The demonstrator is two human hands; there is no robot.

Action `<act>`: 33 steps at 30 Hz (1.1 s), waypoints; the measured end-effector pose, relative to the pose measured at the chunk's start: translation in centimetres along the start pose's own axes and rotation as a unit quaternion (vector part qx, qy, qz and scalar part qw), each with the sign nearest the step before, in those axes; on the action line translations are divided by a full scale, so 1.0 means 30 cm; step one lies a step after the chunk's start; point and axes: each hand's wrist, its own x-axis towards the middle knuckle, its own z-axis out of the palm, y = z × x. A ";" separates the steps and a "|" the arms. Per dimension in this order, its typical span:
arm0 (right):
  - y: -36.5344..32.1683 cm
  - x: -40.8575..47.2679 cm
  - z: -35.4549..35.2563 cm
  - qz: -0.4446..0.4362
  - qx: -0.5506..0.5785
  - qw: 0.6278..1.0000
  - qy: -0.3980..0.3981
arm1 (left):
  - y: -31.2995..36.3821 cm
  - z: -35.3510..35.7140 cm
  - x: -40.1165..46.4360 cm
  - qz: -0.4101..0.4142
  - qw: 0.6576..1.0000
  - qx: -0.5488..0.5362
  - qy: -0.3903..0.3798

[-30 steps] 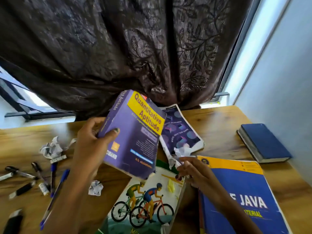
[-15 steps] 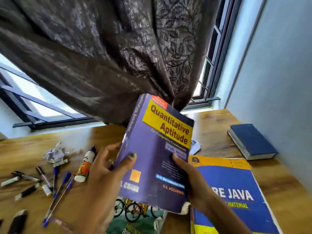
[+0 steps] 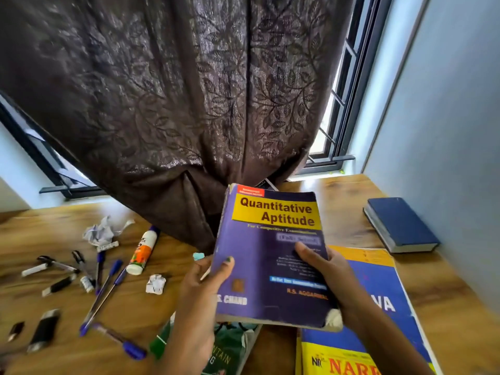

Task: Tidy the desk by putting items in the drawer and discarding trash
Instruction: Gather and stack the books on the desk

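Books first, since the writing is the easy part: the purple book (image 3: 273, 255) in the middle of the frame has "Quantitative Aptitude" in dark letters on a yellow panel, "For Competitive Examinations" under it, "R.S. AGGARWAL" lower right and "S. CHAND" lower left on the cover. Blue and yellow book (image 3: 378, 301) at lower right shows "VA" and part of "NAR" in red. Green book (image 3: 230, 353) at the bottom edge reads "NTAIN", rest is hidden.

Both hands have the purple book. Left hand (image 3: 200, 290) grips its left edge, thumb curled over the front cover, fingers behind. Right hand (image 3: 330, 274) holds the right side, thumb pressed flat on the cover, fingers wrapped underneath. Book is lifted off the wooden desk (image 3: 338, 212), cover facing the camera, long axis running bottom to top of the frame, title end toward the curtain (image 3: 176, 104), slightly tilted back.

Left part of the frame: scattered blue pens (image 3: 104, 296), a glue stick (image 3: 142, 253) with an orange label I can't read, and two crumpled paper balls (image 3: 100, 232). Plain dark blue book (image 3: 400, 224) lies at the right, near the wall.
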 end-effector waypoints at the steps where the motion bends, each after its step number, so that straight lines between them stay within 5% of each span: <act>1: -0.002 -0.010 -0.021 -0.001 -0.006 1.000 0.012 | -0.020 0.012 -0.002 -0.004 1.000 0.015 -0.002; 19: 0.169 -0.121 -0.496 0.035 -0.094 0.972 0.212 | -0.423 0.302 -0.030 -0.104 0.932 0.295 -0.185; 24: 0.179 -0.081 -0.549 0.003 -0.279 0.926 0.253 | -0.441 0.342 -0.048 -0.077 0.916 0.358 -0.165; 30: 0.134 -0.016 -0.569 -0.035 -0.467 0.827 0.312 | -0.419 0.282 -0.043 -0.009 0.907 0.402 -0.129; 33: 0.097 0.022 -0.468 -0.126 -0.464 0.831 0.280 | -0.378 0.208 -0.018 -0.010 0.924 0.371 -0.088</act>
